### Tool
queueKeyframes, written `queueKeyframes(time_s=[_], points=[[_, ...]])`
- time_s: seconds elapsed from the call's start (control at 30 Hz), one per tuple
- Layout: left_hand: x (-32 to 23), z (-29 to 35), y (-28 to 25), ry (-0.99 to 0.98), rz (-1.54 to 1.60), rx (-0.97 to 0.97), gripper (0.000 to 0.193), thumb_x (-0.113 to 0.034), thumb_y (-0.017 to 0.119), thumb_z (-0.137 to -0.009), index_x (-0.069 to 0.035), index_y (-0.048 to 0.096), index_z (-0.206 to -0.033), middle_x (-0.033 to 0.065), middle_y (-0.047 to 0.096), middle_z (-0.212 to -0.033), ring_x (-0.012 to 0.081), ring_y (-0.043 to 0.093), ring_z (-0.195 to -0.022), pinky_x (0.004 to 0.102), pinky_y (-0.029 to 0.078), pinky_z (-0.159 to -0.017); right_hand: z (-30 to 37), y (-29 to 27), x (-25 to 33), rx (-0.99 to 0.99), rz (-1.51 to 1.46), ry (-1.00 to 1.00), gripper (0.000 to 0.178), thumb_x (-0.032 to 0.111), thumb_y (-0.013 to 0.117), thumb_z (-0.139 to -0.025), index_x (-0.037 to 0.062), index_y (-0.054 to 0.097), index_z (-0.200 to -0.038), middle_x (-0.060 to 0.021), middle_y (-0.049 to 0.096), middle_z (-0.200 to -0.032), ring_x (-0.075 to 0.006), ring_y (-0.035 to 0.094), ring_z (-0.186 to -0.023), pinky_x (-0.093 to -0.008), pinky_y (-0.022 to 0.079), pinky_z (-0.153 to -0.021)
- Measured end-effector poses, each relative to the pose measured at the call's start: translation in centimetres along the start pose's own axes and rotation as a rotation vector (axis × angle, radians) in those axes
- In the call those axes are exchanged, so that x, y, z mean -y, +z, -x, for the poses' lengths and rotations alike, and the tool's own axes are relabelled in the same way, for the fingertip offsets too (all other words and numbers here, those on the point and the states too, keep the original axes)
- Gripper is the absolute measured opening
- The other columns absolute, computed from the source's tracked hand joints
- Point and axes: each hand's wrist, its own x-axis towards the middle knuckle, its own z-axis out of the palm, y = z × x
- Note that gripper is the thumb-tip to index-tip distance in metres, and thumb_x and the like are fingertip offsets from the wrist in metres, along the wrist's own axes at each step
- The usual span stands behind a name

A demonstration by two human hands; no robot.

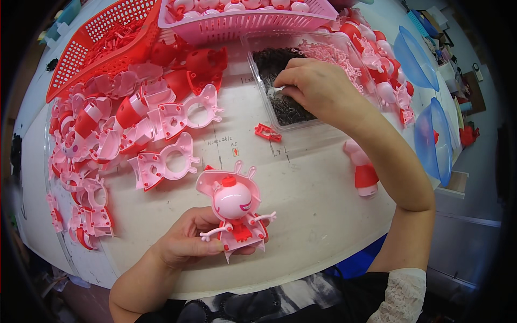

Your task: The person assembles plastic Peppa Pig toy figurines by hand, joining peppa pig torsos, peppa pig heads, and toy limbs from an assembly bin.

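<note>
Near the front edge of the table, my left hand (188,237) is closed around a half-built pink toy figure (241,245). A glossy pink ball (232,202) with a red cap sits in the figure's head shell. Two thin pink arms stick out at its sides, and a red piece lies in its body. My right hand (318,89) reaches into a clear plastic tray (293,126), fingers pinched together over a heap of tiny dark metal parts (291,107). Something pale shows at its fingertips, too small to name. Small pink arm pieces (336,59) fill the tray's other side.
Many pink-and-red shell halves (124,116) cover the left side. A red basket (70,62) and a pink basket (247,27) stand at the back. A red clip-like part (267,133) and a pink-red figure (363,169) lie on the table. Blue bowls (431,145) line the right edge.
</note>
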Motion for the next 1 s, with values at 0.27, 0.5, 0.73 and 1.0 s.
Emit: queueKeyframes(time_s=[0.27, 0.5, 0.73, 1.0], points=[[0.3, 0.2, -0.2, 0.038, 0.003, -0.010, 0.075, -0.008, 0.067, -0.067, 0.008, 0.029, -0.130, 0.0307, 0.041, -0.125, 0.0485, 0.047, -0.109, 0.0508, 0.045, -0.090, -1.0, 1.2, 0.0, -0.011, 0.146, -0.100, 0.011, 0.008, 0.057, -0.075, 0.0068, 0.062, -0.085, -0.0059, 0.059, -0.084, -0.0250, 0.059, -0.080, -0.0341, 0.048, -0.068], [0.2, -0.5, -0.4, 0.127, 0.123, 0.048, 0.075, -0.017, 0.067, -0.072, 0.006, 0.027, -0.132, 0.0271, 0.041, -0.126, 0.0446, 0.047, -0.112, 0.0465, 0.049, -0.087, 0.6, -1.6, 2.3, -0.155, -0.192, 0.103, 0.010, 0.006, 0.055, -0.079, 0.0032, 0.060, -0.087, -0.0089, 0.062, -0.083, -0.0235, 0.060, -0.074, -0.0298, 0.048, -0.067], [0.3, -0.3, -0.4, 0.216, 0.049, 0.023, 0.071, -0.027, 0.064, -0.077, 0.005, 0.030, -0.131, 0.0225, 0.043, -0.126, 0.0396, 0.048, -0.112, 0.0424, 0.049, -0.089, 5.4, -3.0, 10.2, -0.235, -0.961, 0.030, 0.014, -0.002, 0.064, -0.077, 0.0002, 0.065, -0.091, -0.0044, 0.063, -0.083, -0.0087, 0.058, -0.074, -0.0206, 0.046, -0.064], [0.8, -0.1, 0.2, 0.246, -0.020, 0.026, 0.061, -0.026, 0.061, -0.079, 0.002, 0.036, -0.127, 0.0194, 0.049, -0.120, 0.0377, 0.050, -0.111, 0.0435, 0.048, -0.091, 7.4, -2.8, 13.4, -0.342, -0.625, -0.119, 0.012, 0.003, 0.068, -0.073, 0.0036, 0.067, -0.085, -0.0078, 0.061, -0.071, -0.0167, 0.058, -0.064, -0.0241, 0.045, -0.057]])
